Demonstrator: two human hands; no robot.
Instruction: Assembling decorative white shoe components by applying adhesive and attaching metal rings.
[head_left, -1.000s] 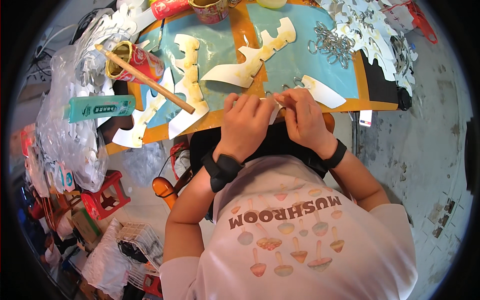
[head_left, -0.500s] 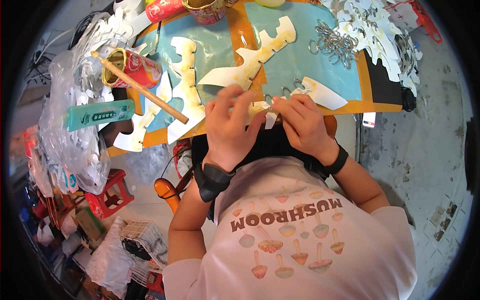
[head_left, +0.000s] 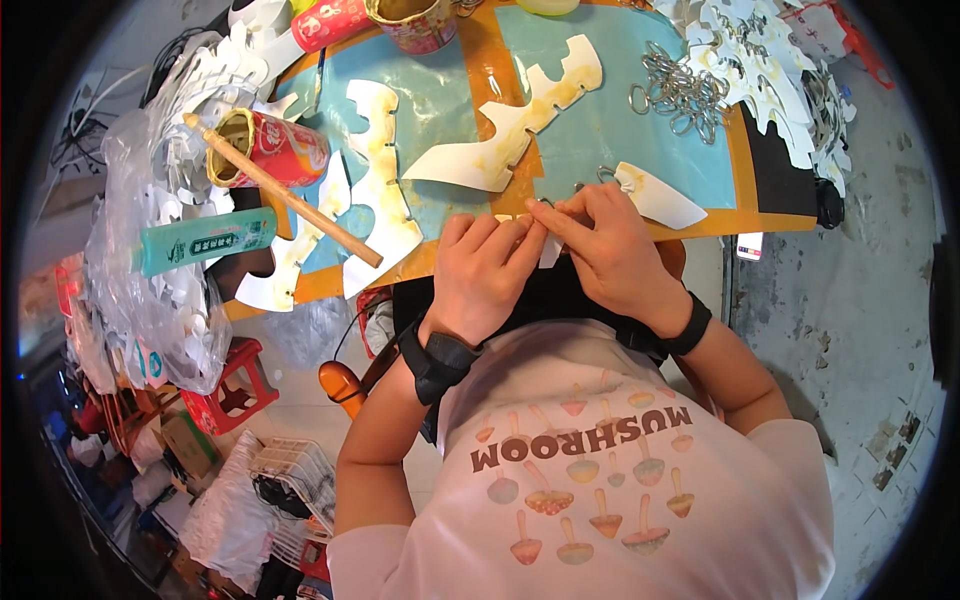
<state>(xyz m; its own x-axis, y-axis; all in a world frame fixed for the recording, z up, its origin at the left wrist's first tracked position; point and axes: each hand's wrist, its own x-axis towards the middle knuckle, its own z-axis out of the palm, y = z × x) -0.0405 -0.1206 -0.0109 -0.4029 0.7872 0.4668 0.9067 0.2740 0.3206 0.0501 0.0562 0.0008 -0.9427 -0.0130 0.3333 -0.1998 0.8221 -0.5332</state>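
L hand + R hand both pinched on 1 small white cutout at table's near edge; 3 large cutouts beyond.

Both forearms come up from the lower edge and bend inward so the hands meet in the middle. The left hand lies palm down, fingers curled and pinching at the tips. The right hand faces it, its fingertips touching those of the left. Each wrist wears a dark band
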